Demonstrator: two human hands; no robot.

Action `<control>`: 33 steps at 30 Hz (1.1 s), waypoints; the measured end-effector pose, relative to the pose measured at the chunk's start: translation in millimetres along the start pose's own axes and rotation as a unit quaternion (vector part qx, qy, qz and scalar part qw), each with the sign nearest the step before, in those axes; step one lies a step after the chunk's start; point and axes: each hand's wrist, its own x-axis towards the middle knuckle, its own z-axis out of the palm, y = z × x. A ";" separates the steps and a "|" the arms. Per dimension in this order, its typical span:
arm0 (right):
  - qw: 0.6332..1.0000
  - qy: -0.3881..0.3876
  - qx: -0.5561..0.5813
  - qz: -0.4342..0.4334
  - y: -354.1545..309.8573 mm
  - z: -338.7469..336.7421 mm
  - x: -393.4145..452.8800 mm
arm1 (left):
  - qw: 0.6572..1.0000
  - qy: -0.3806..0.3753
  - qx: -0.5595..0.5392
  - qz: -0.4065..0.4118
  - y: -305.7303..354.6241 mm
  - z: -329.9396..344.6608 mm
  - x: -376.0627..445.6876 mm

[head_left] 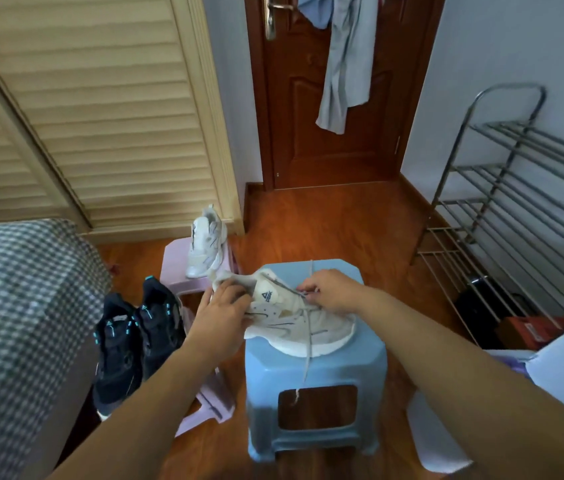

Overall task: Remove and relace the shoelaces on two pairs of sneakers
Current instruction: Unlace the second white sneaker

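Low in the frame's centre, the left hand (226, 308) clamps the white sneaker (294, 320) on the blue stool (315, 375) while the right hand (330, 291) pinches the lace (308, 344) at the eyelets, apparently mid-lacing; next, draw it through evenly.

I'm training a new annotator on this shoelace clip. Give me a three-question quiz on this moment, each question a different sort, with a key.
1. True or false: the white sneaker being worked on sits on the blue stool.
2. Which hand is at the lace near the eyelets? A) left hand B) right hand
3. Fill in: the black sneakers stand beside the ____ stool that carries the other white sneaker.

Key: 1 true; 2 B; 3 purple.
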 end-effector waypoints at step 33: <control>0.997 -0.055 -0.024 -0.058 4.8 -5.6 9.6 | 1.000 -0.012 -0.011 -0.003 0.4 -0.9 -11.5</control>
